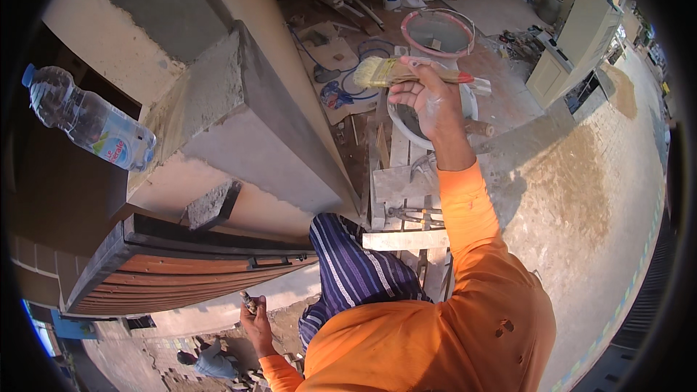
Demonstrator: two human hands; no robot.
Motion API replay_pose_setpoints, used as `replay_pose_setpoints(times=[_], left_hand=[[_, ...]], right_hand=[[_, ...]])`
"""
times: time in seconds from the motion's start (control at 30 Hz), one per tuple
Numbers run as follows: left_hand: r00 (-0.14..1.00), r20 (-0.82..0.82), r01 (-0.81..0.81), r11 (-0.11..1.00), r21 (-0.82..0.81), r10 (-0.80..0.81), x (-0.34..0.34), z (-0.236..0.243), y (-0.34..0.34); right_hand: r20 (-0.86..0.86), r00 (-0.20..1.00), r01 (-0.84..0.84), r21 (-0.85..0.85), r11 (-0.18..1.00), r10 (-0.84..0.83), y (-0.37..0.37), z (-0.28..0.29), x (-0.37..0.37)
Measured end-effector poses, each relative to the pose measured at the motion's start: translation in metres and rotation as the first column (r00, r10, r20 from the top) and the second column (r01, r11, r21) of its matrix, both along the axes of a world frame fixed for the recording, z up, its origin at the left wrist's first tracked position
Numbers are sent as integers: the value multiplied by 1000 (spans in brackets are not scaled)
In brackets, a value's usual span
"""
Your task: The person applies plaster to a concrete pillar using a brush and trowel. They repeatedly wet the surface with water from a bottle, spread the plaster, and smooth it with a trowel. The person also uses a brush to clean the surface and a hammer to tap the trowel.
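Observation:
My right hand (434,98) is raised in front of me, its fingers closed on a wide brush (385,72) with pale bristles pointing left. Whitish smears mark that hand. Under it stands a round white bucket (468,105), partly covered by my hand and forearm. Low at the left, my left hand (257,328) is closed around a small dark, mottled thing (250,303) whose kind I cannot make out. The nearest large thing to that hand is a brown slatted panel in a dark frame (189,276).
A grey plastered pillar (268,123) rises at the left, with a plastic bottle (102,120) on its ledge. Below me are planks (405,239) with pincers (414,215). Farther off stand a pink-rimmed tub (468,33) and a blue hose (356,87). Another person (216,360) is below left.

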State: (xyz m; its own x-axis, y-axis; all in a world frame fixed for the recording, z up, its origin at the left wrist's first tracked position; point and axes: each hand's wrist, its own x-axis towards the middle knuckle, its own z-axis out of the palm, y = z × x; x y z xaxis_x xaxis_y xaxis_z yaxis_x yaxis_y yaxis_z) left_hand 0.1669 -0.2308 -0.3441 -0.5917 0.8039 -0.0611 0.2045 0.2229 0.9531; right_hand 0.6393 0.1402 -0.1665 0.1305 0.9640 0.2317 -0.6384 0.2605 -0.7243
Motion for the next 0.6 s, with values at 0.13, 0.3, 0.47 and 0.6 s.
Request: replay_pose_setpoints(times=[0.13,0.3,0.47,0.6], left_hand=[[999,15,-32,999,-17,33,0,2,4],[1000,8,-19,995,-99,20,6,19,12],[999,48,16,997,-69,-13,13,41,21],[999,23,33,999,-37,-32,21,67,24]], right_hand=[[180,899,431,-209,878,-399,142,-9,105],[541,742,631,-364,685,-395,243,-58,188],[589,766,549,-394,737,-256,269,-95,214],[507,842,423,-407,810,-184,269,-111,222]])
